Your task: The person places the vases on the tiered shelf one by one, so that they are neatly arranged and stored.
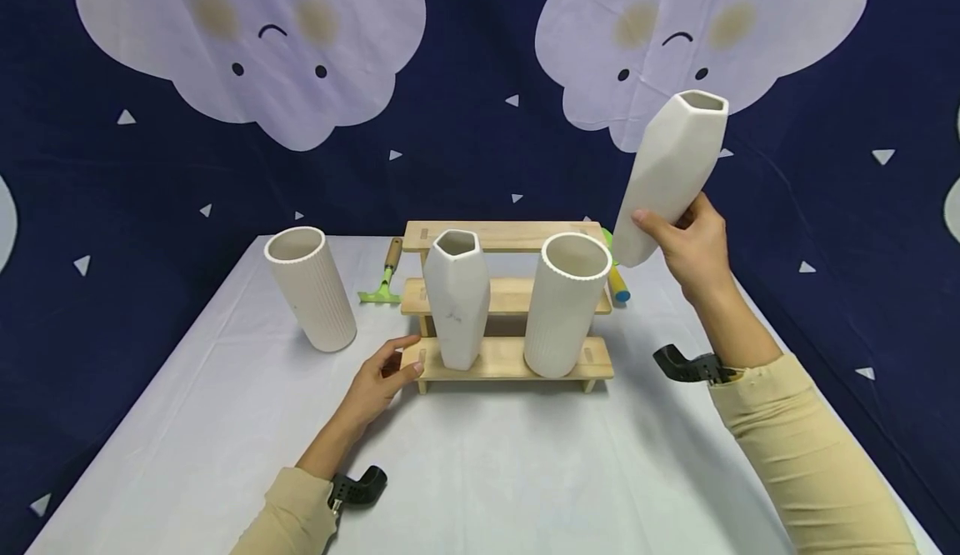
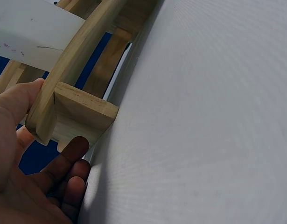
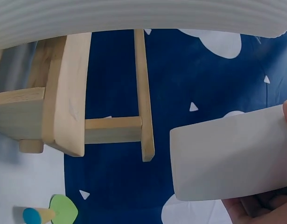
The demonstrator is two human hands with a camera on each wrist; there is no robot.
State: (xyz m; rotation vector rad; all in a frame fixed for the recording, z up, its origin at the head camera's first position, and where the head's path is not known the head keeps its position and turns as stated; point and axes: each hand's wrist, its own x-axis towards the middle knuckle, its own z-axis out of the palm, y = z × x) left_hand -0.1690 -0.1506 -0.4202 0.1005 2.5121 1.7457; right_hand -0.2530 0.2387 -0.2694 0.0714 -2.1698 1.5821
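Note:
My right hand [image 1: 699, 248] grips a white faceted vase [image 1: 671, 172] near its base, thumb in front. The vase is tilted and held in the air at the right of a three-tier wooden stand [image 1: 510, 359]. My left hand [image 1: 378, 382] pinches the left end of the stand's lowest shelf, and in the left wrist view the thumb [image 2: 23, 95] lies against the board. Another white faceted vase [image 1: 459, 305] stands upright on that shelf at the left. A white ribbed vase [image 1: 562, 322] stands on it at the right.
A second ribbed vase [image 1: 318, 297] stands on the white-covered table [image 1: 187, 422] at the left. A green hand rake [image 1: 386, 288] lies left of the stand. Beyond its right side, a tool's handle [image 1: 618, 287] shows partly. A dark blue cloud-patterned cloth [image 1: 465, 122] hangs behind.

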